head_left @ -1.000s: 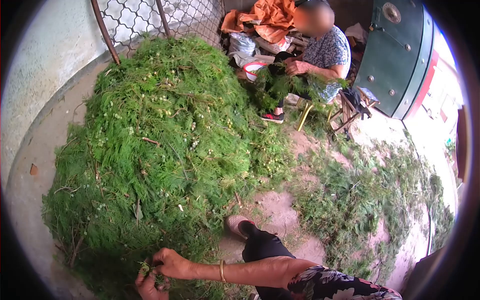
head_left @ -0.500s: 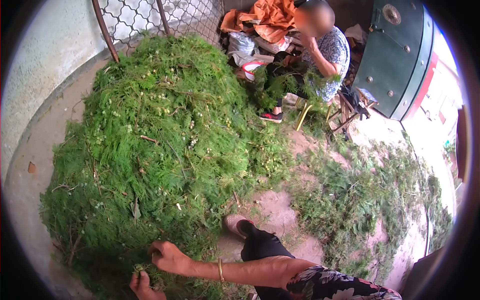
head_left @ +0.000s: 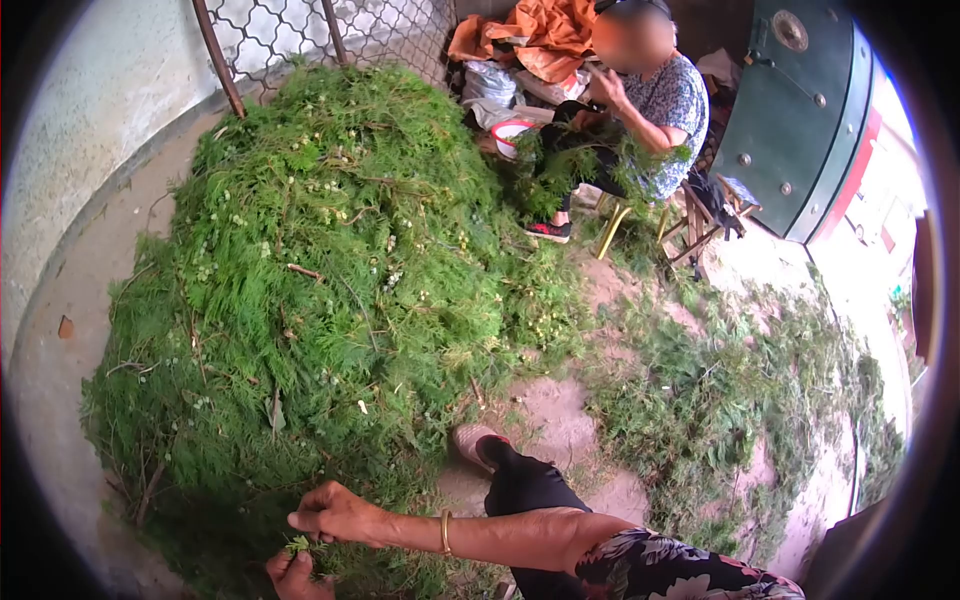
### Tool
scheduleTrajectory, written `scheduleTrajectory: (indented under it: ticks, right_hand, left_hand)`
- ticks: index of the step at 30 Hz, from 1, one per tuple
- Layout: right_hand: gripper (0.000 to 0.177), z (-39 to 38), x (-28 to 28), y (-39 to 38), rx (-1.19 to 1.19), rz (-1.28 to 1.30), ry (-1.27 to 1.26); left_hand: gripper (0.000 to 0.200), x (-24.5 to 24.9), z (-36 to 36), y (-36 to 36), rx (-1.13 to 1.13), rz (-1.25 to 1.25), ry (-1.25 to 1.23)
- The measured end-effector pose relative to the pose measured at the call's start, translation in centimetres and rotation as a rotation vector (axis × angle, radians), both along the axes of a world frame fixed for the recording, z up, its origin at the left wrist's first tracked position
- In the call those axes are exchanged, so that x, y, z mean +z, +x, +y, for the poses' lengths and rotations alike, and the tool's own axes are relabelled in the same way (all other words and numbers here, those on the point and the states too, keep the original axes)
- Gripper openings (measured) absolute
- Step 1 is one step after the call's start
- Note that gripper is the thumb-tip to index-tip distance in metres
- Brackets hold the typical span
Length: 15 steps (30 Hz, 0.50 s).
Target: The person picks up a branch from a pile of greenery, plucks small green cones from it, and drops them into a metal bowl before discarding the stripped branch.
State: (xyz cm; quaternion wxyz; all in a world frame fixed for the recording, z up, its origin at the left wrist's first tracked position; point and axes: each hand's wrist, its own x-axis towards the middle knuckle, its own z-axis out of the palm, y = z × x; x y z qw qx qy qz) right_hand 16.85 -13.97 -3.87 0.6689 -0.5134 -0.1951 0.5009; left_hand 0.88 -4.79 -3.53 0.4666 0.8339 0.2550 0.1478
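Observation:
My left hand [head_left: 297, 577] is at the bottom edge, its thumb and fingers closed on a small green conifer sprig [head_left: 299, 545] that sticks up beside the thumb. Just above it, my right hand [head_left: 338, 514], with a gold bangle on the wrist, has its fingers pinched together. What sits between those fingertips, if anything, is too small to make out. Both hands are over the shaded near edge of a big heap of cut conifer branches [head_left: 330, 270], which carries pale round cones and bare twigs.
Another person [head_left: 655, 110] sits on a stool behind the heap, branches on their lap. Orange sheeting [head_left: 545, 40] and bags lie behind, beside a green metal door [head_left: 790, 110]. A lattice grille [head_left: 280, 40] leans at the wall. Loose greenery [head_left: 720, 400] covers the ground at right.
My right hand has turned slightly, its fingertips now nearer the sprig's tip. The sprig in my left hand shows more clearly. The other person's raised hand has shifted away from their face.

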Motion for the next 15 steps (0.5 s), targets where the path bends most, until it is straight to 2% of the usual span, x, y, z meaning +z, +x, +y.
scheduleTrajectory:
  ticks: [2,3,6,8,9,10,11,13,14,15]
  right_hand:
    - [0.024,0.3,-0.5,-0.2,0.036,-0.010,0.048]
    - [0.023,0.3,-0.6,-0.3,0.071,-0.019,0.096]
    - [0.020,0.1,-0.6,-0.2,0.094,-0.127,0.123]
    - [0.016,-0.2,-0.9,-0.3,0.039,-0.208,0.165]
    - [0.014,-0.3,-0.1,0.1,-0.009,-0.354,0.102]
    - [0.014,-1.0,0.3,0.3,-0.056,-0.363,0.048]
    - [0.017,-0.7,-0.5,0.3,-0.143,-0.334,0.105]
    - [0.017,-0.7,1.5,0.4,-0.105,0.030,-0.079]
    - [0.017,-0.5,1.2,0.3,-0.081,-0.018,-0.054]
    - [0.017,-0.3,1.0,0.2,-0.076,-0.075,-0.030]
  left_hand:
    - [0.033,0.1,0.3,0.1,0.013,-0.014,-0.289]
    - [0.033,-0.2,0.5,-0.1,0.014,-0.014,-0.291]
    - [0.035,-2.2,1.1,0.2,-0.061,0.009,-0.185]
    - [0.026,-5.2,1.3,-0.1,-0.001,-0.241,0.330]
    - [0.025,-0.9,0.1,0.8,-0.144,-0.084,0.526]
    - [0.039,-0.6,-0.2,0.6,-0.130,-0.001,0.531]
    - [0.046,0.7,-0.7,1.2,-0.153,0.042,0.482]
    - [0.047,0.0,-0.4,0.9,-0.104,-0.038,0.410]
    - [0.037,0.4,-0.5,1.5,-0.094,-0.189,0.482]
    - [0.037,0.6,-0.1,1.5,-0.044,-0.153,0.493]
